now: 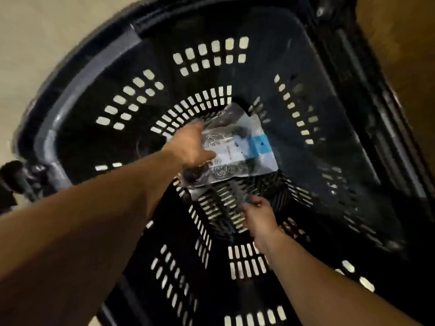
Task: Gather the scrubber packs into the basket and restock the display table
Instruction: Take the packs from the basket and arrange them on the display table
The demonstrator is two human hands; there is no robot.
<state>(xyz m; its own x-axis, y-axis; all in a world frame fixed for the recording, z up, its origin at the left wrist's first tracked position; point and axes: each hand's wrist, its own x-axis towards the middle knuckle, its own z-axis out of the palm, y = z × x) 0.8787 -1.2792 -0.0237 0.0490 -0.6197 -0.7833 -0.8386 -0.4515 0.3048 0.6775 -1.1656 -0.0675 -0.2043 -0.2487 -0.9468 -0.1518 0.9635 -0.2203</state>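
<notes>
reaching into the basket

reaching down from above, both bare arms go deep inside the black slotted basket (77, 95). the left hand (188, 147) pinches the edge of a clear scrubber pack (235, 149) with a blue and white label, its grip closed on the pack just above the basket floor. the right hand (257, 216) hangs nearby with fingers loosely spread, holding nothing.

A deep black basket (77, 95) with slotted walls and a slotted bottom stands on a pale floor (47, 27); one clear scrubber pack (237, 147) with a blue header lies on the basket's bottom, toward its far edge.
</notes>
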